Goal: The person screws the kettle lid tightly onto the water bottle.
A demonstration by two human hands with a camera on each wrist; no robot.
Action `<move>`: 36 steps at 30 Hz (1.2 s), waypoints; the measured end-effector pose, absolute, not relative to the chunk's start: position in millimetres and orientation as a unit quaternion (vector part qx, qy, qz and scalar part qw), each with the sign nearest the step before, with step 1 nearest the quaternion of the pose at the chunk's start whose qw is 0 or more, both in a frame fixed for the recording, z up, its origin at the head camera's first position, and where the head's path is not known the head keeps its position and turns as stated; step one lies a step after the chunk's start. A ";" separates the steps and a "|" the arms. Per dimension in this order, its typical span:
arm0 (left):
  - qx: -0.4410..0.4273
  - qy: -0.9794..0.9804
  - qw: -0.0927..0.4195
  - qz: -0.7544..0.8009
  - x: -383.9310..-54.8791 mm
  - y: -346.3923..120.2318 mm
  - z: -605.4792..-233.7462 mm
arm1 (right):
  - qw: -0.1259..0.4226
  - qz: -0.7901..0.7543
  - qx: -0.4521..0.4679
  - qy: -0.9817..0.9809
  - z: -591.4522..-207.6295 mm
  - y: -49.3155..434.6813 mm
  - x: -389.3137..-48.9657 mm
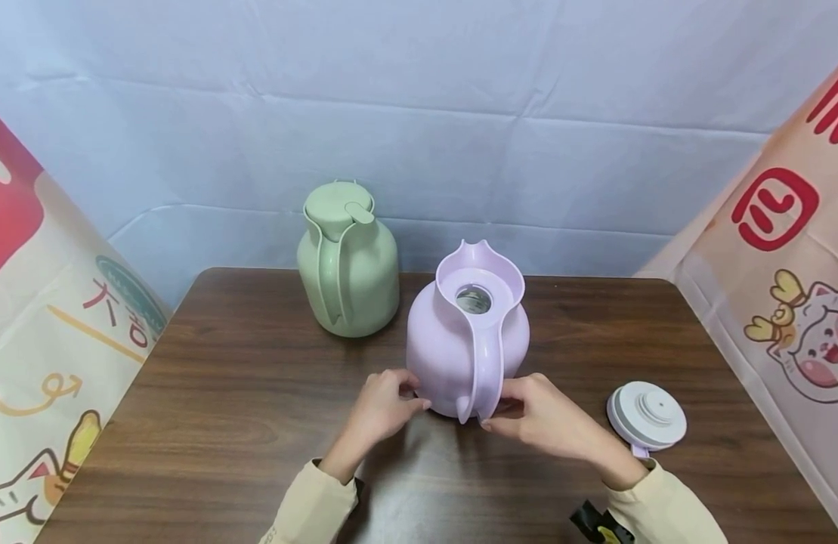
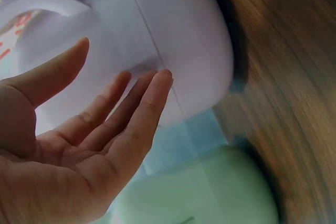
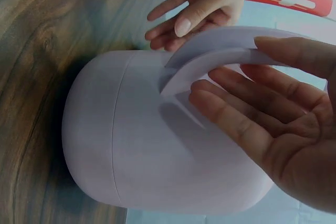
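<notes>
A lilac thermos jug [image 1: 435, 347] stands upright on the table, its mouth uncovered and its handle [image 1: 487, 363] turned towards me. My left hand [image 1: 384, 404] is at the lower left side of the jug, fingers extended along its body and thumb apart, as the left wrist view shows. On the other side my right hand [image 1: 544, 419] is at the handle's lower part. In the right wrist view its thumb [image 3: 294, 56] overlaps the handle, with the fairly straight fingers [image 3: 231, 114] beside the jug's body. The jug's lid [image 1: 646, 415] lies at the right, white underside up.
A green thermos jug [image 1: 364, 279] with its lid on stands behind and left of the lilac one. Both are on a dark wooden table [image 1: 221, 393]. A pale cloth [image 1: 391, 128] hangs behind the table, and printed cloths hang at both sides.
</notes>
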State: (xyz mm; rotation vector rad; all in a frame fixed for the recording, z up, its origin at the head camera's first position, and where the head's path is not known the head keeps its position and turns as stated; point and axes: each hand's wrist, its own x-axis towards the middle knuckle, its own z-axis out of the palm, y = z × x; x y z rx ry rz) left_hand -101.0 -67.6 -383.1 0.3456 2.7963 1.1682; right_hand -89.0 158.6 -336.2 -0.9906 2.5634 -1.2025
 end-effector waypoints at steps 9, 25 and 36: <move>0.124 0.909 0.022 0.397 -89.5 -53.0 -376.5 | 0.106 -0.387 -0.304 0.864 -331.5 176.4 -96.2; 0.155 0.906 -0.001 0.395 -73.7 -31.3 -370.3 | 0.033 -0.258 -0.215 0.941 -337.2 232.8 -119.0; 0.156 0.911 -0.016 0.383 -70.4 -25.5 -369.1 | 0.115 -0.191 -0.149 0.963 -350.7 285.8 -129.7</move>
